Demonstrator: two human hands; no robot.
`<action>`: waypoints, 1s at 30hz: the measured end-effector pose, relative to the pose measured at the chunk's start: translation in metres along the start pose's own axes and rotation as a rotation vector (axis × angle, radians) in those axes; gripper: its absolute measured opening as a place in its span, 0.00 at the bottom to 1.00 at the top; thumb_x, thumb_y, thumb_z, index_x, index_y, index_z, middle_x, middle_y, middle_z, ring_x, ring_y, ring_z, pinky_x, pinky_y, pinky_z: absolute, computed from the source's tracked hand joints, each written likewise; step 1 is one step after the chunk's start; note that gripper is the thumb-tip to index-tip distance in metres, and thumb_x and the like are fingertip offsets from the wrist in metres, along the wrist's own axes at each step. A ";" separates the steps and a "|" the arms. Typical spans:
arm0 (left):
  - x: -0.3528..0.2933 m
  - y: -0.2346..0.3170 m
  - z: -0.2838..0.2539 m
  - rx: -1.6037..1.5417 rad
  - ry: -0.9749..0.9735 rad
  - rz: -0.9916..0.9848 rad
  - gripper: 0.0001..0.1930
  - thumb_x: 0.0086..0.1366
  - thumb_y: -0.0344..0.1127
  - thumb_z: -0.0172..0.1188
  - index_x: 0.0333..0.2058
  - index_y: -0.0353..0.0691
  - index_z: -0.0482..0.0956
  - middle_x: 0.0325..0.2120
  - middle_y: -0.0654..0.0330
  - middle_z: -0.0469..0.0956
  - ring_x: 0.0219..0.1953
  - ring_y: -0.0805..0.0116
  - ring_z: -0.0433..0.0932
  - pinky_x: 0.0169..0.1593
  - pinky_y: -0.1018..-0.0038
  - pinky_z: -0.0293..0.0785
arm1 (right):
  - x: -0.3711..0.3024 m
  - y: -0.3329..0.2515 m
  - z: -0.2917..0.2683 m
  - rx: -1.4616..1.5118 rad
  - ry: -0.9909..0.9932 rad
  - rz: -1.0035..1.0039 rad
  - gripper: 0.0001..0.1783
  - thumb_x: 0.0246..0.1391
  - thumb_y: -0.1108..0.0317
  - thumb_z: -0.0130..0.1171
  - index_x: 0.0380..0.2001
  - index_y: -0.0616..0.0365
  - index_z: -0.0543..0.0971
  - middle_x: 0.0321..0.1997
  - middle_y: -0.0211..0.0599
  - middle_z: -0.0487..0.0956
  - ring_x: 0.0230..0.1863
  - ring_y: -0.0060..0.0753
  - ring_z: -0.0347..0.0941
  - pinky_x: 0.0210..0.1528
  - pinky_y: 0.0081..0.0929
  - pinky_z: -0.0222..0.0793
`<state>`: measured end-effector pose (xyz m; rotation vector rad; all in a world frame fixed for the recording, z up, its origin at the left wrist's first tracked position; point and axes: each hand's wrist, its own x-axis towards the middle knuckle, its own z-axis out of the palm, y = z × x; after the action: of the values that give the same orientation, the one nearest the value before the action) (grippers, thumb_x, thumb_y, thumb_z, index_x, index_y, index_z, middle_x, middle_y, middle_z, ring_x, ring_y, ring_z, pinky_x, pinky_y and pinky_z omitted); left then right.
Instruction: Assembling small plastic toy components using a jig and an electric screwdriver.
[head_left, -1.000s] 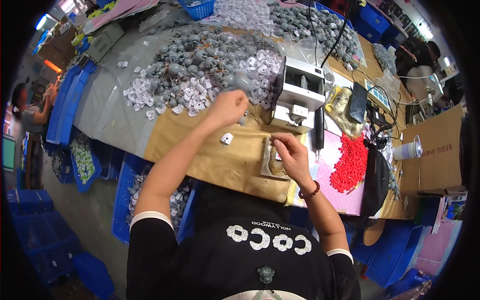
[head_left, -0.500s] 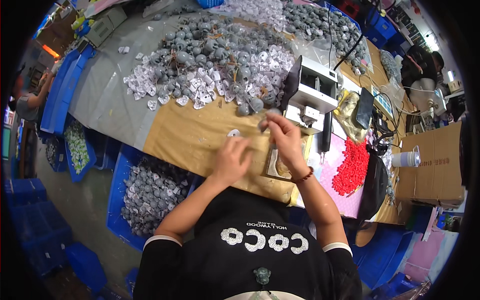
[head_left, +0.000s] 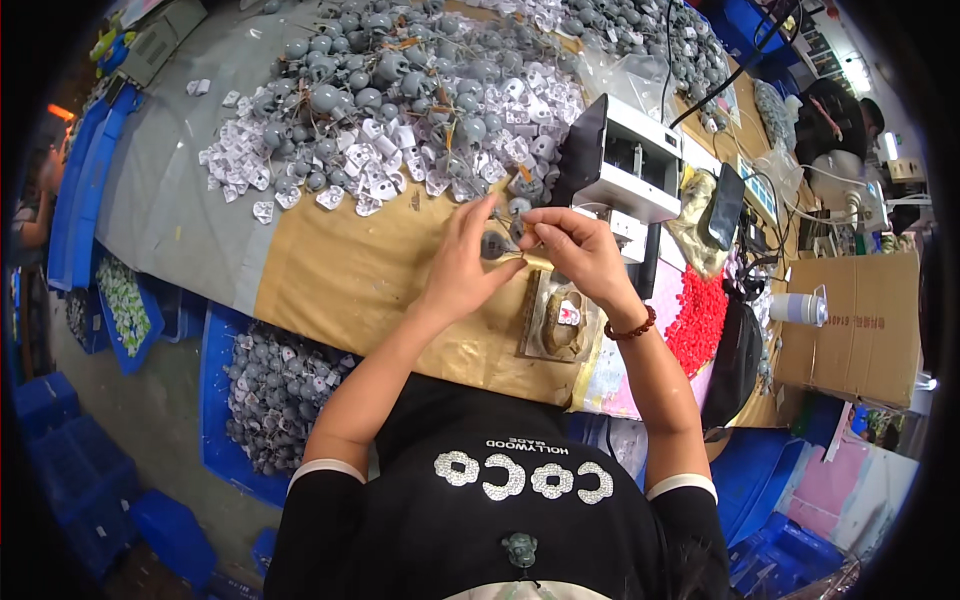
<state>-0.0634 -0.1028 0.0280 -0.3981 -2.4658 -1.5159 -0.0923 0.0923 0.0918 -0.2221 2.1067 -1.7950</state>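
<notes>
My left hand is over the brown-covered tabletop, its thumb and fingers apart around a small round grey plastic part. Whether it touches that part is hard to make out. Close beside it, my right hand pinches a small grey part with thumb and forefinger; the fingertips partly hide it. Thin wires show between the two hands. Just beyond them, a big heap of grey round parts with wires mixes with white plastic pieces.
A white-and-black bench device stands right of the heap. Nearer are a small fixture block and red pieces. A blue bin of grey parts sits below the table's left edge. A cardboard box is at right.
My left hand has moved up toward my right hand and spread around a grey part. My right hand still pinches a grey part. The view has shifted slightly.
</notes>
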 end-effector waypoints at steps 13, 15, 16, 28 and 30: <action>0.009 0.002 -0.001 -0.275 0.012 -0.063 0.06 0.62 0.28 0.66 0.39 0.38 0.82 0.34 0.57 0.79 0.37 0.59 0.79 0.42 0.69 0.74 | -0.030 -0.005 -0.028 0.267 0.359 0.009 0.16 0.66 0.74 0.56 0.55 0.66 0.78 0.39 0.40 0.85 0.20 0.12 0.64 0.22 0.12 0.60; 0.016 0.018 -0.013 -0.345 0.046 -0.066 0.03 0.63 0.30 0.67 0.35 0.39 0.84 0.32 0.60 0.78 0.36 0.64 0.77 0.41 0.71 0.73 | -0.033 0.007 -0.030 -0.102 0.388 0.002 0.13 0.64 0.76 0.58 0.51 0.67 0.81 0.39 0.40 0.86 0.21 0.12 0.68 0.21 0.14 0.64; 0.020 0.025 -0.016 -0.303 0.040 -0.023 0.03 0.62 0.30 0.67 0.35 0.40 0.84 0.32 0.61 0.78 0.36 0.64 0.76 0.41 0.71 0.72 | -0.033 0.006 -0.028 -0.342 0.394 -0.053 0.10 0.62 0.76 0.60 0.46 0.65 0.83 0.38 0.37 0.86 0.25 0.15 0.73 0.26 0.18 0.70; 0.022 0.022 -0.026 0.343 -0.306 0.325 0.07 0.57 0.29 0.65 0.36 0.45 0.84 0.34 0.63 0.76 0.41 0.56 0.73 0.48 0.61 0.72 | -0.010 -0.023 -0.035 -0.240 0.577 -0.380 0.09 0.59 0.76 0.64 0.43 0.60 0.85 0.35 0.34 0.86 0.30 0.19 0.79 0.33 0.21 0.74; 0.027 0.008 -0.043 0.621 -0.127 0.165 0.16 0.58 0.31 0.66 0.47 0.43 0.82 0.44 0.56 0.75 0.49 0.53 0.71 0.55 0.57 0.69 | -0.035 -0.029 -0.049 -0.219 0.562 -0.372 0.09 0.60 0.76 0.64 0.43 0.62 0.86 0.32 0.29 0.85 0.27 0.10 0.73 0.29 0.13 0.68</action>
<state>-0.0841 -0.1349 0.0621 -0.5642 -2.7454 -0.6239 -0.0813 0.1440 0.1328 -0.1908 2.8180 -2.0016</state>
